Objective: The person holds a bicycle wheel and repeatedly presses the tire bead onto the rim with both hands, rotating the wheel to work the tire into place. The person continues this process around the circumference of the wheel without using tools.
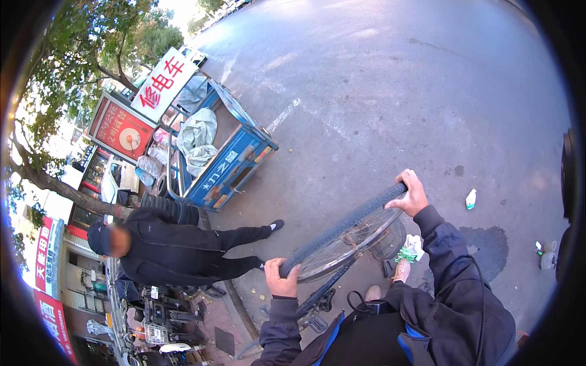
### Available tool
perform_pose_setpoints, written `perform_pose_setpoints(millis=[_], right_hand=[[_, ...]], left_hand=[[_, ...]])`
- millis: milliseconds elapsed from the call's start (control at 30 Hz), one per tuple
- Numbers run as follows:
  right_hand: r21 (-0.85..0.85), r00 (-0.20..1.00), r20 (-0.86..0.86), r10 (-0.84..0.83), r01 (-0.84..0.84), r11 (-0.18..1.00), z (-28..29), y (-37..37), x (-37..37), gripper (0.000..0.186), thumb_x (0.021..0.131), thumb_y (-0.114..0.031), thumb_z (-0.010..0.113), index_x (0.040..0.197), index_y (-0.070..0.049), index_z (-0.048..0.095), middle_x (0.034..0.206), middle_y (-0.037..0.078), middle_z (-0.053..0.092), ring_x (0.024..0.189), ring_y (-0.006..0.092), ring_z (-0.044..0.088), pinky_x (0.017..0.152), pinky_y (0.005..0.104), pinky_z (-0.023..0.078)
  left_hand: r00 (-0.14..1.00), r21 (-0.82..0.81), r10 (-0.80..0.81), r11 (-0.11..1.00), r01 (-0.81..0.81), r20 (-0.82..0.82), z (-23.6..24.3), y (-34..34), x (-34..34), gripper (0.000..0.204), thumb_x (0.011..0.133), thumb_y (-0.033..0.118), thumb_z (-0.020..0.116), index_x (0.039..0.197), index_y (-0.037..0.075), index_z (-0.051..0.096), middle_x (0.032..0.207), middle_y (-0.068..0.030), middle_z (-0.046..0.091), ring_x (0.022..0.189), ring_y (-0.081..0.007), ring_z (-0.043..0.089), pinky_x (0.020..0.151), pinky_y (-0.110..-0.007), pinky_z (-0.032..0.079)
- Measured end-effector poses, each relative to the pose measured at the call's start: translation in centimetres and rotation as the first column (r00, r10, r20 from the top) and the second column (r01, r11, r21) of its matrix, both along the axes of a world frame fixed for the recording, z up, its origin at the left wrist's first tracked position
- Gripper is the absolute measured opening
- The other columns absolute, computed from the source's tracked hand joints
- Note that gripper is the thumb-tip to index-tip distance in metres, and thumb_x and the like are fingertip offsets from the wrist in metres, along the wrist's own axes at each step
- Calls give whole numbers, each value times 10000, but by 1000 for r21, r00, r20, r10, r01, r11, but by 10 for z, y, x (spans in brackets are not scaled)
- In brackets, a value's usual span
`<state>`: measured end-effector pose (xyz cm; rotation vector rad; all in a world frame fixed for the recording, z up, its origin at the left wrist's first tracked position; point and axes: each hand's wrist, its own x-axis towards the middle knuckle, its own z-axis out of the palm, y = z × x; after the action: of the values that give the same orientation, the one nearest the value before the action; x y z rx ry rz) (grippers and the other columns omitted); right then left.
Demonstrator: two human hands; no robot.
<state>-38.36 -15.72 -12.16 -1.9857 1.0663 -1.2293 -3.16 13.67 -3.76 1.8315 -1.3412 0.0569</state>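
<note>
A bicycle wheel with a black tyre [348, 227] slants across the space in front of me, its spokes and hub showing below the tyre. My left hand [282, 280] is closed round the near left part of the tyre, thumb on the inner side. At the far right part, my right hand [410, 194] grips the same tyre, fingers over the top and thumb underneath. The wheel appears joined to a dark bicycle frame [326, 288], with a pedal [317, 323] near my left forearm. The frame's lower parts are partly hidden by the wheel and my jacket.
A person in dark clothes [174, 244] stands close on the left. Beyond stands a blue cargo tricycle [235, 165] loaded with sacks. Green-and-white litter [412, 249] lies by my shoe, beside a wet patch [488, 247]. Parked bikes [159, 317] line the kerb [241, 308].
</note>
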Motion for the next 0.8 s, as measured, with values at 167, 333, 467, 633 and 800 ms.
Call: perform_pose_setpoints(millis=[167,333,467,633,800], right_hand=[[3,994,82,-78,78,997,-5,6,1,834,529,-571,1034,1002,-29,612,1033,123,566,1010,324,567,886,415,486],[0,994,80,-77,78,997,-10,4,1,833,497,-545,1045,987,-33,607,981,115,563,951,320,565,849,414,492],[-25,994,61,-86,88,996,-8,2,3,829,480,-559,1045,930,-41,579,922,116,541,883,329,550,792,423,477],[-88,999,-44,-11,7,996,10,-7,3,842,470,-606,1036,850,-61,519,860,122,489,827,355,524,738,440,443],[-42,999,-12,51,-52,998,18,4,-3,789,561,-548,1047,1002,-60,611,983,123,571,938,335,570,836,436,486]], left_hand=[[999,16,37,999,-36,-17,3,-4,-8,402,759,165,912,1014,19,638,1035,-119,602,972,-293,607,913,-389,506],[997,36,71,997,-71,11,4,-4,-10,409,759,191,914,1003,18,635,1034,-116,598,966,-291,601,908,-383,501],[998,37,70,997,-70,6,4,-4,-8,396,769,179,899,1008,18,627,1039,-115,593,968,-285,598,909,-376,494],[990,82,92,993,-84,-108,-2,1,-2,442,732,177,927,1026,19,636,1073,-137,600,1015,-328,603,973,-432,497],[983,110,120,988,-106,-136,-20,18,8,333,811,85,782,1081,5,605,1109,-130,565,1045,-292,570,1004,-405,471]])
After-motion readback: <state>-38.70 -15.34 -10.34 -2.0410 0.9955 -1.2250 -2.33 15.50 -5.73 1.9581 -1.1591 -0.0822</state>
